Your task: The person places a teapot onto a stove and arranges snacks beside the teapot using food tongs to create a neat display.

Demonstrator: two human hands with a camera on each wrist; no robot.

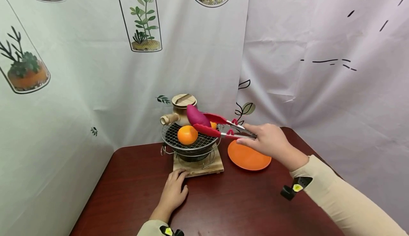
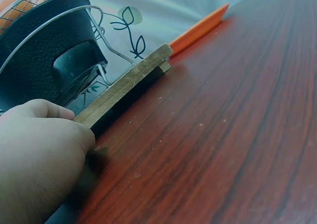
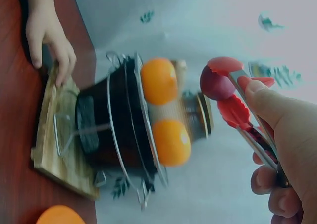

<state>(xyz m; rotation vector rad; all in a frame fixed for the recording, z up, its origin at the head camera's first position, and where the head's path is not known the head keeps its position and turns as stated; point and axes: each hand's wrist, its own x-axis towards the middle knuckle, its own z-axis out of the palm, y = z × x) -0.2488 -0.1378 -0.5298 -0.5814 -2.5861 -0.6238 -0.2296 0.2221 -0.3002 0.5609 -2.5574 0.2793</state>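
Observation:
My right hand (image 1: 270, 140) grips metal tongs with red tips (image 1: 207, 130), which hold a purple sweet potato (image 1: 197, 116). In the right wrist view the sweet potato (image 3: 217, 83) sits between the tips, above the round wire grill (image 1: 169, 135). Two oranges lie on the grill: one orange (image 1: 187, 135) at the front, the other orange (image 3: 171, 142) partly hidden by the tongs in the head view. My left hand (image 1: 172, 191) rests its fingertips on the front edge of the wooden board (image 1: 199, 172) under the stove, thumb held apart.
A lidded pot (image 1: 183, 113) with a side handle stands at the grill's back. The black stove (image 2: 39, 50) sits in a wire frame on the board. An orange plate (image 1: 249, 156) lies right of it on the dark red table (image 1: 230, 200). A printed curtain (image 1: 204, 51) hangs behind.

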